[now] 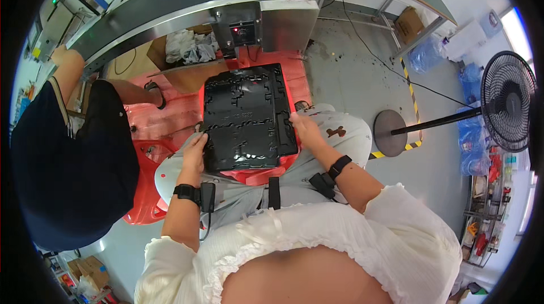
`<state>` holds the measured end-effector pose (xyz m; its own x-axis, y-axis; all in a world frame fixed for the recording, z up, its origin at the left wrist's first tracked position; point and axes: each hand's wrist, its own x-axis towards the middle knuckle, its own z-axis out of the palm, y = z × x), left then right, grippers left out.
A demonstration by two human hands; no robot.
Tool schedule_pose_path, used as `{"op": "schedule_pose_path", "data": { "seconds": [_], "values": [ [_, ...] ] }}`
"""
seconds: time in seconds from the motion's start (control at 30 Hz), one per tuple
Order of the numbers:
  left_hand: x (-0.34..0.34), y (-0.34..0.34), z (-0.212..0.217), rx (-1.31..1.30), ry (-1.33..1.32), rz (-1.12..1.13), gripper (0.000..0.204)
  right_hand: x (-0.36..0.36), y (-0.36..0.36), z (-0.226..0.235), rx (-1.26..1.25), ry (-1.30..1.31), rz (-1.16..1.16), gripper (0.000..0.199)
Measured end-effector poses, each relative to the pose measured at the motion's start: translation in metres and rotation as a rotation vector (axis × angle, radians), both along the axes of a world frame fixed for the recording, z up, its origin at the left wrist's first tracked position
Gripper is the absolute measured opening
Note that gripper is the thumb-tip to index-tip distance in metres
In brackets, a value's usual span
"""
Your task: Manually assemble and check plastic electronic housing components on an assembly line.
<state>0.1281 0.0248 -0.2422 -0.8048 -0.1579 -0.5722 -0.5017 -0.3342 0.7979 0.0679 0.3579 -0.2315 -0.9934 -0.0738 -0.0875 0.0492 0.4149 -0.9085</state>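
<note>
A glossy black moulded plastic tray [241, 125] lies above my lap, between my knees. My left hand [195, 153] holds its left edge near the lower corner, fingers going under the rim. On the opposite side, my right hand [307, 131] grips the right edge with the thumb on top. Something red [258, 176] shows beneath the tray and along its sides; what it is, I cannot tell. Each wrist wears a black strap with a small black box on or beside it.
A conveyor belt [187, 0] with a metal control box [289, 26] runs ahead. Under it stands a cardboard box [192, 74] of plastic bags. A co-worker [73, 162] sits at left on a red plastic chair [150, 205]. A black fan [507, 100] stands right.
</note>
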Motion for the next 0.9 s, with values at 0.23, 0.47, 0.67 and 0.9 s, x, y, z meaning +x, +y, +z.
{"op": "schedule_pose_path", "data": {
  "seconds": [0.23,0.47,0.67,0.9],
  "values": [
    [-0.021,0.034,-0.011,-0.595,0.028,-0.185,0.033,0.001,-0.007,0.007,0.401,-0.057,0.005,0.058],
    [-0.018,0.036,-0.011,-0.658,0.043,-0.209,0.029,-0.013,0.003,0.026,0.395,-0.497,0.189,0.070],
    [-0.021,0.034,-0.007,-0.882,-0.128,-0.377,0.031,-0.006,-0.007,0.029,0.466,-0.510,0.218,0.070],
    [-0.033,0.033,-0.011,-0.931,-0.169,-0.422,0.039,0.005,-0.014,0.016,0.436,-0.615,0.207,0.064]
  ]
}}
